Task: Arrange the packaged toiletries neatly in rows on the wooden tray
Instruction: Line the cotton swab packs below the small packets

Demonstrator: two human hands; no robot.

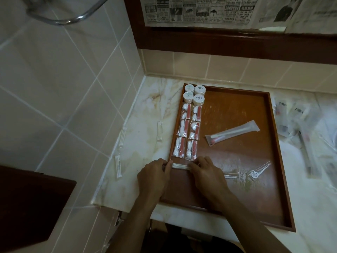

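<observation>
Together, both hands pinch one white cotton-swab packet (180, 166) flat on the wooden tray (269, 161), left hand (154, 175) at its left end, right hand (207, 171) at its right. It lies crosswise just below two columns of red-and-white packets (186, 131); more swab packets (119, 152) rest on the desk (145, 143) beside the tray.

Glossy wood tray (269, 152), clear plastic pkts (232, 133), marble counter (145, 143).

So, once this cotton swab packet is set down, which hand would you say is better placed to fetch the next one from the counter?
Probably the left hand: the loose swab packets lie on the counter left of the wooden tray, on its side; the right hand would have to cross over.
</observation>
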